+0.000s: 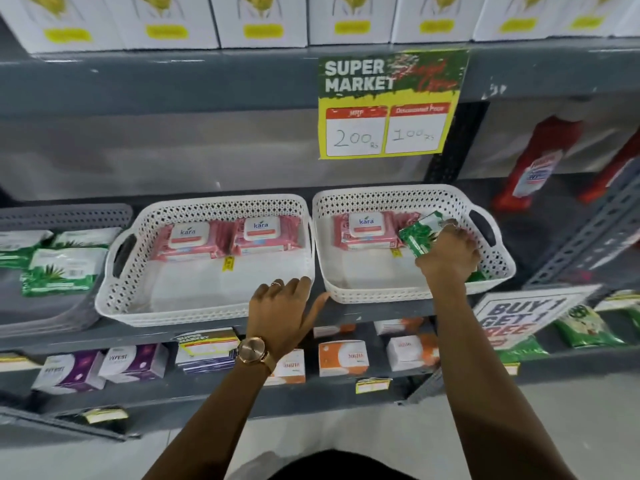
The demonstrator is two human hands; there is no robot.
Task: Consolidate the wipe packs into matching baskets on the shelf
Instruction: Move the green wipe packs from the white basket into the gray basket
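Note:
Two white perforated baskets stand side by side on the grey shelf. The left white basket (114, 299) holds two pink wipe packs (225, 239) at its back. In the right white basket (498, 271) lies one pink pack (363, 230). Inside that basket my right hand (450, 254) grips a green wipe pack (420, 233), lifted and tilted; another bit of green shows under my wrist. My left hand (280, 313), with a watch on its wrist, rests on the front right rim of the left basket, holding nothing. A grey basket (65, 216) at far left holds several green packs (62, 268).
A yellow price sign (388, 105) hangs from the shelf above the right basket. Red bottles (533, 168) stand to the right. Below are purple and orange boxes (343, 355), green packets and a "Buy 1 Get 1" sign (526, 313). White cartons line the top shelf.

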